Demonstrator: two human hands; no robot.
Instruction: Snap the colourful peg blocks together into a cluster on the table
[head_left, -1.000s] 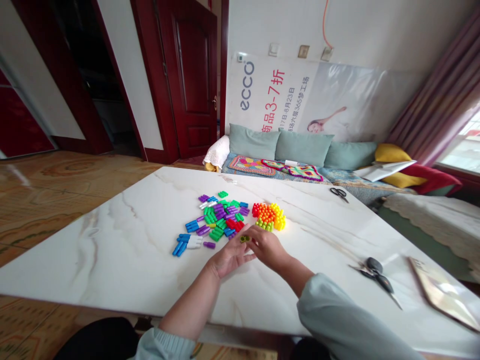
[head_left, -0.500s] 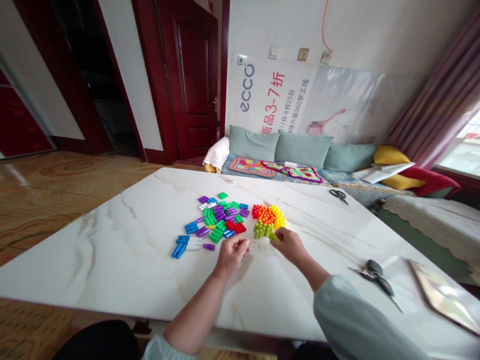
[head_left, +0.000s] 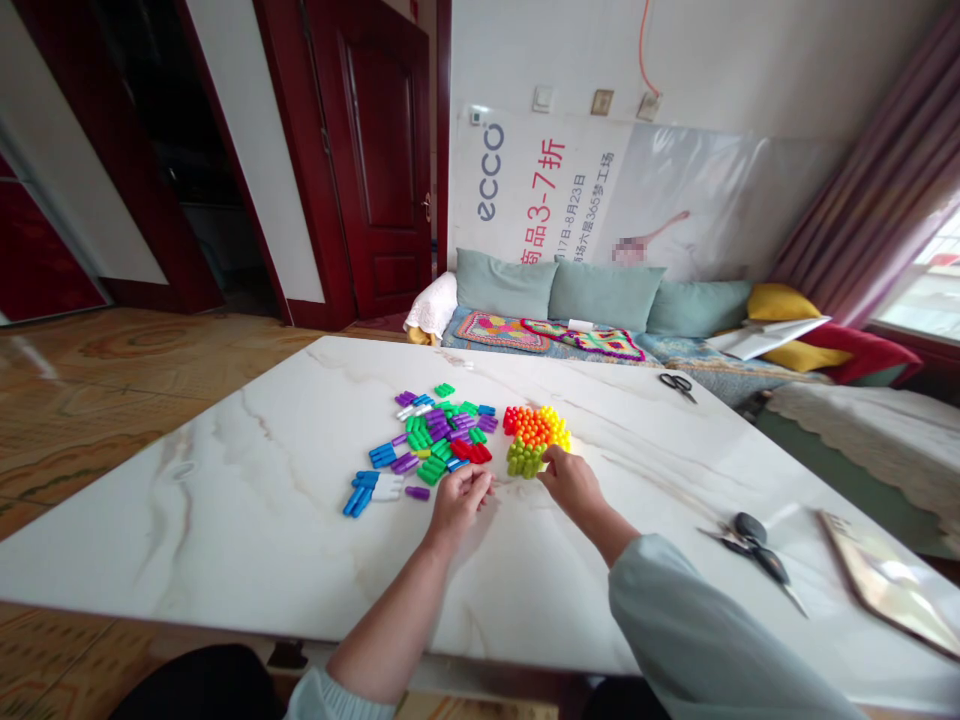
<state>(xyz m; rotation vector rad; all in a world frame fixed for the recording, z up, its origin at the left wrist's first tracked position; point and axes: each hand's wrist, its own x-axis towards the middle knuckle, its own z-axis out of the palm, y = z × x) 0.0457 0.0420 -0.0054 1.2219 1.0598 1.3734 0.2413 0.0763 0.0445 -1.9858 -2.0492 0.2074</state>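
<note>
Small plastic peg-like pieces lie on the white marbled table in two groups. In the right-hand group, upright yellow-green pieces (head_left: 523,460) stand in front of orange pieces (head_left: 529,428) and yellow ones (head_left: 553,424). My right hand (head_left: 571,482) is closed at the right edge of the yellow-green pieces, its fingertips pinched on a yellow-green piece that they mostly cover. To its left, my left hand (head_left: 459,500) is held over the table with thumb and fingers together; what they hold, if anything, cannot be made out. Nearby lies the loose pile of green pieces (head_left: 433,470), with purple, blue, white and red ones.
A lone purple piece (head_left: 417,493) lies left of my left hand. Black-handled scissors (head_left: 757,555) and a phone-like flat object (head_left: 885,580) are at the right. Small black scissors (head_left: 677,386) rest near the far edge, before a sofa with cushions (head_left: 607,295).
My right hand has moved slightly left and up, bringing the yellow-green piece against the others of its colour. My left hand has barely shifted and stays pinched.
</note>
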